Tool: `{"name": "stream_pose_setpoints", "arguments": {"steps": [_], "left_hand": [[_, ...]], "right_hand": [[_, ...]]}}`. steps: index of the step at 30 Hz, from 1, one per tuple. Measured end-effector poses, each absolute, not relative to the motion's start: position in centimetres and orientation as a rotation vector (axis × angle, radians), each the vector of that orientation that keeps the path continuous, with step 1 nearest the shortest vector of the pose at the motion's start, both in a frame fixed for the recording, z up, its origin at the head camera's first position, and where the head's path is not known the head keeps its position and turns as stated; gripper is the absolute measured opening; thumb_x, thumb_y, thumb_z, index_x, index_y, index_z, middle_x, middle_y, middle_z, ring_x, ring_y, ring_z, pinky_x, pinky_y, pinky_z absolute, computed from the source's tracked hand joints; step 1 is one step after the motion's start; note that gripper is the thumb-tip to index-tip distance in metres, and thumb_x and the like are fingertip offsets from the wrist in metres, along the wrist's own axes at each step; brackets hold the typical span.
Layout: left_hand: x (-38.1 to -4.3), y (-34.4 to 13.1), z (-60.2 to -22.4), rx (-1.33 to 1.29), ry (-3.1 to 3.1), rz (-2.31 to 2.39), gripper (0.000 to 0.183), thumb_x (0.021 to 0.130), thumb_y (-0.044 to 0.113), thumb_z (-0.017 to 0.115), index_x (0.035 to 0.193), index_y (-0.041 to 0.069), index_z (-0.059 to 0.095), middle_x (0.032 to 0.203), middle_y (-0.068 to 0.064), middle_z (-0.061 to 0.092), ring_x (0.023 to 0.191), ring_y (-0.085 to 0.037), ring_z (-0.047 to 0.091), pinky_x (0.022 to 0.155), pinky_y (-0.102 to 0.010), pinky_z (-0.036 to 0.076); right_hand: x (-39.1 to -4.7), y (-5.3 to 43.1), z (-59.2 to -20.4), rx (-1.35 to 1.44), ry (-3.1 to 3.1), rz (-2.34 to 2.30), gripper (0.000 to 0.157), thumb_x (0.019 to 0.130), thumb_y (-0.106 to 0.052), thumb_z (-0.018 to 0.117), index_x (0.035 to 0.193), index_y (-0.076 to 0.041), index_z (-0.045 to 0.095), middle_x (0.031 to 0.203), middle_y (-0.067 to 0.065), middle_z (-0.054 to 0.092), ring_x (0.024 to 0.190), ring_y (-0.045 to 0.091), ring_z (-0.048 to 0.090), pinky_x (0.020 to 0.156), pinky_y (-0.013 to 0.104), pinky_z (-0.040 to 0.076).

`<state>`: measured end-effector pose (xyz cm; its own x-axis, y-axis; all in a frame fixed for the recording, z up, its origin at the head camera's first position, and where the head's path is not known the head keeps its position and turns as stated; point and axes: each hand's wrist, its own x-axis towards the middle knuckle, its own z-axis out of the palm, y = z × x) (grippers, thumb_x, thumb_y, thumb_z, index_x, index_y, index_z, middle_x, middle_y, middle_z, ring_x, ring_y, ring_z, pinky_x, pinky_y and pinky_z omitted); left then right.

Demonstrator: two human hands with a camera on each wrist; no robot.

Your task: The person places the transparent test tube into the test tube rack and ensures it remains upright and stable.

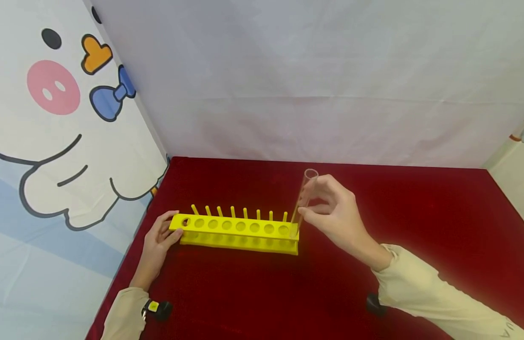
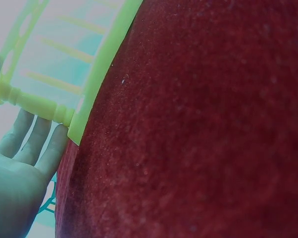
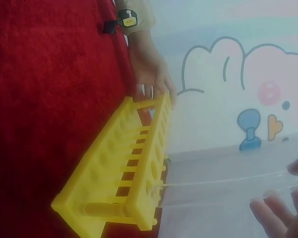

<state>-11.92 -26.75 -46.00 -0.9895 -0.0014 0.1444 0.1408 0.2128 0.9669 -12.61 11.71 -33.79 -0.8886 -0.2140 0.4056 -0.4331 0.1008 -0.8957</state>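
A yellow plastic test tube rack (image 1: 234,231) with a row of round holes and several upright pegs behind them stands on the red cloth. My left hand (image 1: 156,245) holds its left end, thumb on the front of the top plate and fingers behind. In the left wrist view, fingers (image 2: 37,141) lie against the rack's end post. With thumb and fingers, my right hand (image 1: 338,215) pinches a clear glass test tube (image 1: 303,191), tilted, its mouth up. The tube's lower end is right at the rack's rightmost hole; in the right wrist view the tube (image 3: 213,184) meets the top plate there.
Red cloth (image 1: 432,226) covers the table. A pale curtain (image 1: 330,94) hangs behind its far edge, and a cartoon-printed sheet (image 1: 66,156) stands along the left side.
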Motion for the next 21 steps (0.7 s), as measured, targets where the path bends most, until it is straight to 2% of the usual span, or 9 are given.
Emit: {"name": "stream_pose_setpoints", "arguments": {"steps": [6, 12, 15, 21], "left_hand": [[-12.3, -27.2, -46.9, -0.143, -2.340, -1.924, 0.045, 0.096, 0.005, 0.053, 0.138, -0.001, 0.038, 0.121, -0.031, 0.049, 0.099, -0.020, 0.058, 0.080, -0.018, 0.047], [-13.0, -28.0, -48.5, -0.131, -2.339, -1.919, 0.046, 0.096, 0.004, 0.053, 0.139, 0.001, 0.038, 0.121, -0.025, 0.052, 0.099, -0.016, 0.058, 0.081, -0.018, 0.047], [-12.9, -28.0, -48.3, -0.125, -2.338, -1.919, 0.045, 0.096, 0.004, 0.053, 0.138, 0.001, 0.038, 0.120, -0.024, 0.052, 0.099, -0.016, 0.058, 0.081, -0.017, 0.047], [-12.3, -27.2, -46.8, -0.170, -2.310, -1.916, 0.045, 0.094, 0.001, 0.054, 0.136, -0.003, 0.039, 0.117, -0.032, 0.051, 0.097, -0.021, 0.059, 0.079, -0.017, 0.047]], "right_hand": [[-13.0, 11.5, -33.9, 0.660, -2.204, 1.889, 0.034, 0.077, 0.013, 0.069, 0.104, -0.001, 0.053, 0.097, 0.012, 0.061, 0.085, 0.026, 0.062, 0.071, 0.033, 0.055], [-13.3, 11.2, -33.9, 0.682, -2.204, 1.882, 0.033, 0.078, 0.011, 0.069, 0.104, -0.002, 0.054, 0.097, 0.011, 0.061, 0.085, 0.025, 0.062, 0.071, 0.033, 0.055], [-13.4, 11.0, -33.9, 0.691, -2.203, 1.879, 0.033, 0.078, 0.010, 0.069, 0.105, -0.002, 0.054, 0.097, 0.011, 0.061, 0.086, 0.024, 0.062, 0.071, 0.033, 0.055], [-13.8, 10.6, -34.1, 0.692, -2.200, 1.893, 0.034, 0.077, 0.011, 0.070, 0.105, -0.001, 0.054, 0.097, 0.011, 0.061, 0.085, 0.024, 0.063, 0.071, 0.035, 0.055]]}}
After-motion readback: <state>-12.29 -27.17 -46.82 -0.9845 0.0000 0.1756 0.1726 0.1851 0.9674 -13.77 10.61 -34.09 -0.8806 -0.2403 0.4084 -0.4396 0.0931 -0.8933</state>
